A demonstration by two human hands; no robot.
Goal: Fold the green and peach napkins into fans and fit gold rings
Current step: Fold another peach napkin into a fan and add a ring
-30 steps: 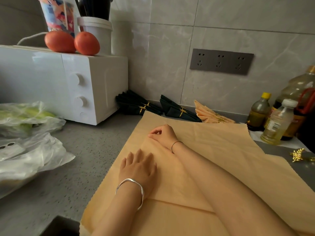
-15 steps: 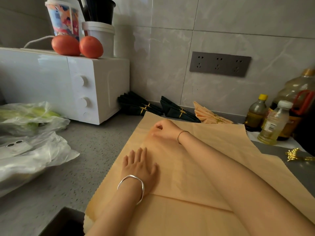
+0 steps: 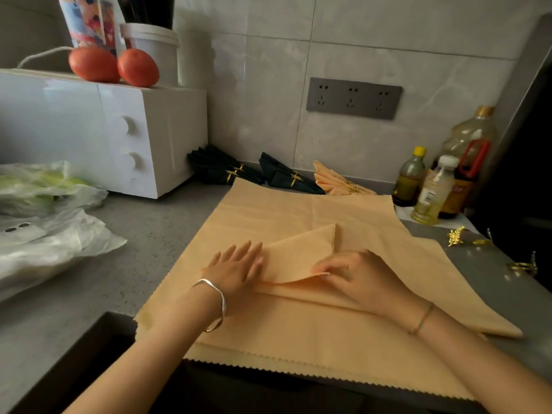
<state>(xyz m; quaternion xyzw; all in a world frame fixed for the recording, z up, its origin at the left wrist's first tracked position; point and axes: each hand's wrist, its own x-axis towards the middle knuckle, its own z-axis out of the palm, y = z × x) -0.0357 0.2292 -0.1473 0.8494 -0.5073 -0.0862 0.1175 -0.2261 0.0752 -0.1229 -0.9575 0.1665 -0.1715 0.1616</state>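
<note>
Right fingers (image 3: 328, 268) pinch peach napkin (image 3: 298, 324), left fingers (image 3: 242, 253) flat, on grey counter (image 3: 149, 234) by tiled wall (image 3: 268, 85).

napkin (image 3: 298, 333) before folded fans (image 3: 286, 176), rings (image 3: 455, 236) right

no readable text, bottle label (image 3: 430, 196) blurred; cup (image 3: 89, 22) print illegible
</note>
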